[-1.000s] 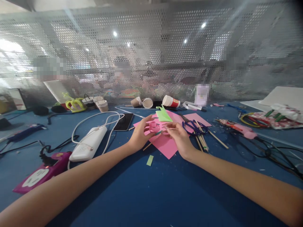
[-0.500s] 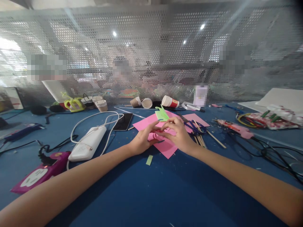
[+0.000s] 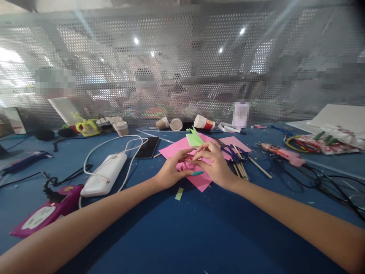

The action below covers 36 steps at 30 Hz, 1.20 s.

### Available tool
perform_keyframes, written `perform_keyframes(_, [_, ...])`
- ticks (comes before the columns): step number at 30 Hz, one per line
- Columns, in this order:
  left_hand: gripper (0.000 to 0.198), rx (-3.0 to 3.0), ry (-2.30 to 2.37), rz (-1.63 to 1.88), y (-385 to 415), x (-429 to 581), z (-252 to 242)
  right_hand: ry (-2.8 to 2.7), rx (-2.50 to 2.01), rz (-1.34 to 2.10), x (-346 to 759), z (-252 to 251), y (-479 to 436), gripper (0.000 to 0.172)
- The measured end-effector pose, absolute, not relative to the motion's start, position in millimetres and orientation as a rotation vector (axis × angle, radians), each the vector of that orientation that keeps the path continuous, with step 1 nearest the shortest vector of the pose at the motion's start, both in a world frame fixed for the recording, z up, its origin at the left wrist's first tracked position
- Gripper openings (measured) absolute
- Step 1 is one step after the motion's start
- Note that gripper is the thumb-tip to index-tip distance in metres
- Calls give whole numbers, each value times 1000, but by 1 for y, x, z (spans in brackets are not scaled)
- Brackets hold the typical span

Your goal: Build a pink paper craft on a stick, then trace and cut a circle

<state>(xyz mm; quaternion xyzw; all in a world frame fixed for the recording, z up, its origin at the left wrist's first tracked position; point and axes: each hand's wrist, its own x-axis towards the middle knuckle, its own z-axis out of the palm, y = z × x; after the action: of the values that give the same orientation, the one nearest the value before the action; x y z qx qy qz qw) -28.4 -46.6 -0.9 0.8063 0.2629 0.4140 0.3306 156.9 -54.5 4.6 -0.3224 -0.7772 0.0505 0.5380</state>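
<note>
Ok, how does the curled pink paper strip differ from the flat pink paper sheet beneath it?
The curled pink paper strip is looped and pinched between left hand and right hand; the pink paper sheet lies flat. The strip is far smaller than the sheet. Both are pink.

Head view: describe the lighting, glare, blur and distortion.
Head view: bright ceiling-light spots glare off the perforated screen, and everything behind it is hazy, with pixelated patches. Head view: wide-angle distortion stretches both forearms toward the corners. Head view: the left hand and right hand pinching the pink paper curl look sharp, forearms casting soft shadows on the blue table.
</note>
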Motion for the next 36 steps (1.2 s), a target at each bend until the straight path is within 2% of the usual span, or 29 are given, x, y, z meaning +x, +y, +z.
perform_keyframes(4, [41,2002,763,1010,-48,-27,1,-1857,-767,176,155,8,-58,15])
perform_keyframes(7, [34,1955,803,981,-47,-26,1,-1838,-786,191,154,12,-60,15])
perform_keyframes(16, [31,1969,746,971,-44,-26,-2,-1761,-847,301,156,16,-59,25])
perform_keyframes(22, [40,1940,768,950,-43,-26,-3,-1684,-866,505,157,18,-55,31])
perform_keyframes(36, [40,1922,700,998,-40,-26,-7,-1465,-853,844,156,15,-49,30])
